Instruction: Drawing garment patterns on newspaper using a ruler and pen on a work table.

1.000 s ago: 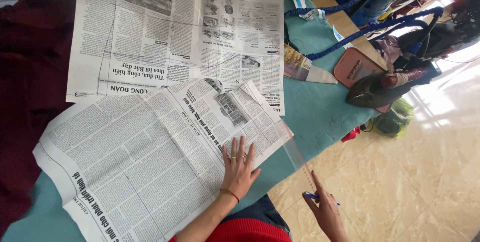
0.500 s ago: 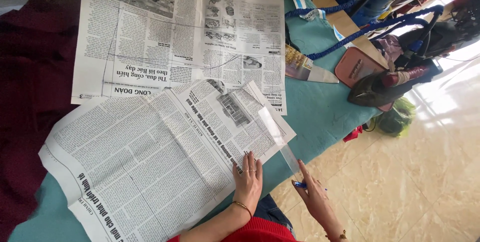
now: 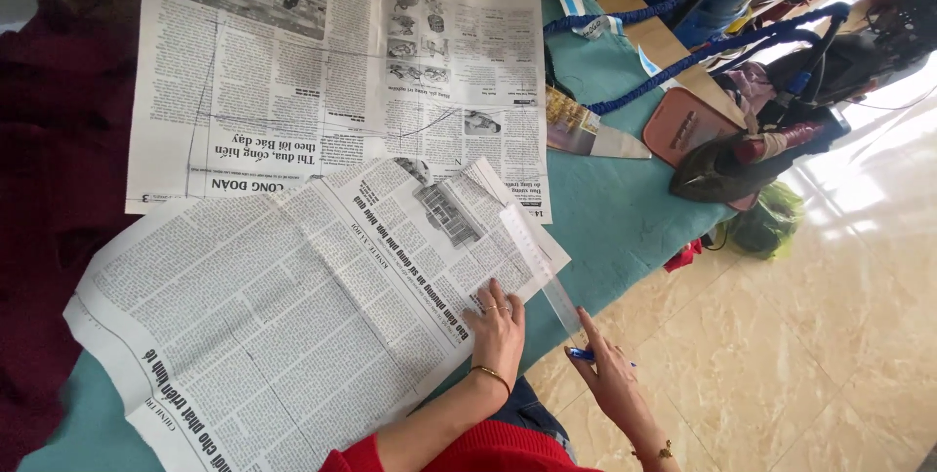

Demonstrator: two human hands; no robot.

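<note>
Two hands were at work on the near newspaper sheet point(image 3: 283, 335): the left hand point(image 3: 496, 324) lay flat on it, fingers spread and closed on nothing, pinning the paper near its right edge, while the right hand point(image 3: 607, 374) had its grip closed on a blue pen point(image 3: 583, 354) and its fingertips against the lower end of a clear plastic ruler point(image 3: 539, 265). The ruler lay slanted along the sheet's right edge, its lower end jutting past the counter point(image 3: 625, 218). I could make out no drawn line beside the ruler there, so the marking of this sheet seemed barely begun. Beyond it, a second newspaper sheet point(image 3: 332, 82) lay spread and already carried long pencilled pattern lines, so that one looked finished. Further right on the teal-covered counter rested a clothes iron point(image 3: 742, 164) and blue cord point(image 3: 673, 42); dark red cloth point(image 3: 49, 189) lay at the left.
</note>
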